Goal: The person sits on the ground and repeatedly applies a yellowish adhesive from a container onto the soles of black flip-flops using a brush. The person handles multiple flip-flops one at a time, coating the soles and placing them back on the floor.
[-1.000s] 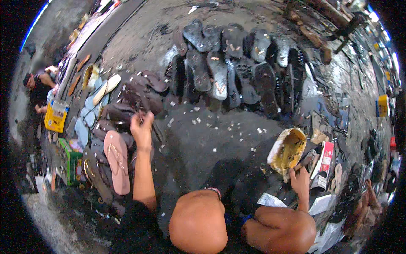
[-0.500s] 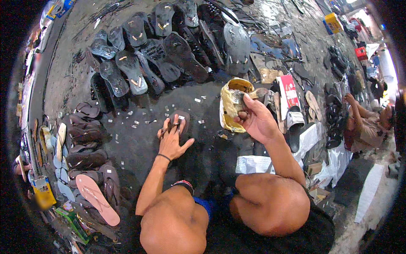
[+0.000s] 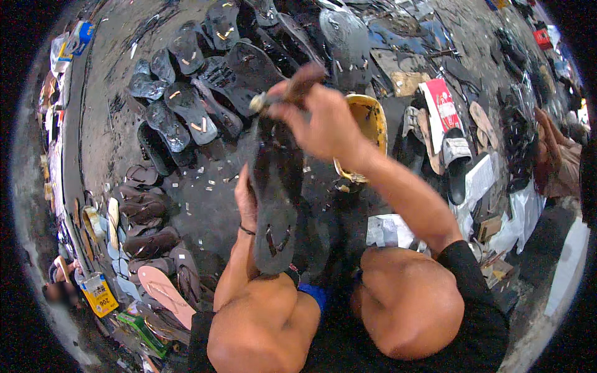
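Observation:
My left hand (image 3: 245, 198) grips a long dark flip-flop sole (image 3: 273, 180) at its left edge, and most of its fingers are hidden behind it. The sole is tilted up lengthwise above my left knee. Its upper part looks wet and shiny, and thin dark strap parts show near its lower end. Closed around a short brush (image 3: 305, 84) with a brownish handle, my right hand (image 3: 323, 121) is over the far end of the sole. The brush's pale tip points left and is blurred. Just right of the sole stands a yellow-walled tub (image 3: 380, 133) with dark smears inside.
Several dark soles (image 3: 177, 127) lie in rows at the far side, some with small pale strips. Brown flip-flops (image 3: 143, 205) and a pink flip-flop (image 3: 165, 292) are on the left. To the right are a grey-strapped slide (image 3: 457, 152), a red-and-white box (image 3: 441, 109) and another person (image 3: 556, 152).
My left hand has come off the floor-level flip-flop and now holds a long dark sole raised. My right hand has moved left from the tub to the sole's far end with the brush.

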A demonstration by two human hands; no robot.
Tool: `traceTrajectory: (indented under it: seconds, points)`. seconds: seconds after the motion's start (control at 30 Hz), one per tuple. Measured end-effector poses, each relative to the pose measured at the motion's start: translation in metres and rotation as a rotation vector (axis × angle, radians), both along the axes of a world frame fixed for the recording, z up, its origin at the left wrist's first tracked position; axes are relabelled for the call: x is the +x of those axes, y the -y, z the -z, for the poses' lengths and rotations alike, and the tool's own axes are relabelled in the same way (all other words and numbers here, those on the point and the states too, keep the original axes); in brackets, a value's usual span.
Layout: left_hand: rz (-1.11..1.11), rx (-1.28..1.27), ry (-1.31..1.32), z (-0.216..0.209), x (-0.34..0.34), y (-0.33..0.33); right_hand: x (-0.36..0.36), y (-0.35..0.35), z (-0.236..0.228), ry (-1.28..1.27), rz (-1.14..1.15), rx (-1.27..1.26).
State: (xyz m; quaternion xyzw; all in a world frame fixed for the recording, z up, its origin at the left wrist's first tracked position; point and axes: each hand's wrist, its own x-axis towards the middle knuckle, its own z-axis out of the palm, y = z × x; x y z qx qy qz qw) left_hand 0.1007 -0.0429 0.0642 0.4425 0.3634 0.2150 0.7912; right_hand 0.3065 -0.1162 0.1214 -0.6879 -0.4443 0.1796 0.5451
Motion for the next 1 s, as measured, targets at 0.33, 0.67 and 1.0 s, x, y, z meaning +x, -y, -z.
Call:
traceTrajectory:
  seconds: [0.33, 0.67, 1.0]
  points:
    - [-0.013, -0.071, 0.246, 0.054, -0.037, -0.017, -0.067, 0.029, -0.015, -0.054, -0.252, 0.182]
    - [-0.193, -0.231, 0.131, 0.005, -0.032, -0.015, 0.008, 0.002, 0.007, -0.223, 0.076, 0.068]
    - [-0.504, -0.099, 0.184, 0.102, -0.073, -0.072, -0.08, 0.076, 0.013, -0.328, -0.574, -0.04]
